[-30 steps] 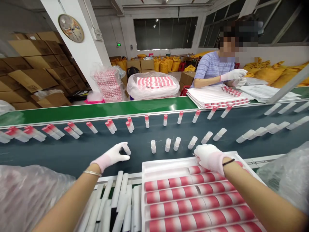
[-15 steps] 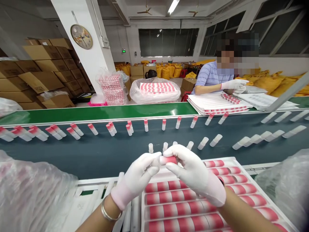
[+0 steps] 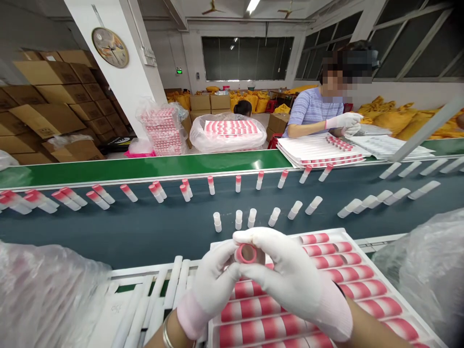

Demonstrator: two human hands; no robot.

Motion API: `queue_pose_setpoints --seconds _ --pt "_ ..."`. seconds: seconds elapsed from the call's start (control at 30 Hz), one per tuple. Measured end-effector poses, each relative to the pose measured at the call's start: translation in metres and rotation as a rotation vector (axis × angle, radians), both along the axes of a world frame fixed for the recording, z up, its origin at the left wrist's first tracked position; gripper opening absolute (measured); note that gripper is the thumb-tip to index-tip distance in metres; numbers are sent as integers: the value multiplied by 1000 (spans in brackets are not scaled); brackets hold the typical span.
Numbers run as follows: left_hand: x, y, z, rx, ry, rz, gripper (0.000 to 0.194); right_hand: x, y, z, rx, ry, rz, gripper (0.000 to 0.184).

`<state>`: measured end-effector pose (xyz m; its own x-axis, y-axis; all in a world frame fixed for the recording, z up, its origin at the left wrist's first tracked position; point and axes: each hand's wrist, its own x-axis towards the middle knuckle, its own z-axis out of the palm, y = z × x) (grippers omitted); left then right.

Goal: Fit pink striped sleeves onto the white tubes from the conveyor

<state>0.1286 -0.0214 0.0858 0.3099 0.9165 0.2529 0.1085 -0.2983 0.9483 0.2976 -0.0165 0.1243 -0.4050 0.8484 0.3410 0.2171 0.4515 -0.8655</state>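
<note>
Both my hands wear white gloves and meet over the near end of a white tray point(image 3: 366, 241) filled with rows of pink-and-white caps. My right hand point(image 3: 290, 280) pinches a pink cap point(image 3: 247, 253) whose open end faces me. My left hand point(image 3: 212, 285) closes on the same piece from the left; whether it holds a white tube inside the cap is hidden. A short row of white tubes point(image 3: 250, 217) stands on the dark conveyor belt point(image 3: 108, 232) just beyond my hands.
Capped pink-topped tubes point(image 3: 155, 191) line the belt's far side. A person in a striped shirt point(image 3: 311, 108) works at stacked white trays point(image 3: 319, 150) across the belt. Plastic bags point(image 3: 43, 295) flank me. Cartons point(image 3: 47, 111) and a clock point(image 3: 109, 47) stand at the left.
My hands came together from apart: the left left the belt, the right left the tray. The cap between them has turned from sideways so its open end faces me. The belt's tubes drifted left.
</note>
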Motion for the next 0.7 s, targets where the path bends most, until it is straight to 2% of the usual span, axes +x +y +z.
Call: queue_pose_setpoints --seconds 0.1,0.17,0.4,0.57,0.63,0.7 --pt "0 -6 -3 -94 -112 -55 13 3 -1 5 4 -37 68 32" --pt "0 -8 -5 -95 -119 -39 10 3 -2 9 -2 -59 69 27" --pt "10 -13 -9 32 -148 171 10 -13 -12 17 85 -15 -134 20" --pt "16 -14 -5 20 -193 155 14 -20 -15 18 28 -23 -250 18" --pt "15 -14 -5 11 -225 124 12 -17 -14 18 21 -47 -205 20" --pt "11 -15 -7 11 -258 95 11 -13 -12 18 57 -51 -97 31"
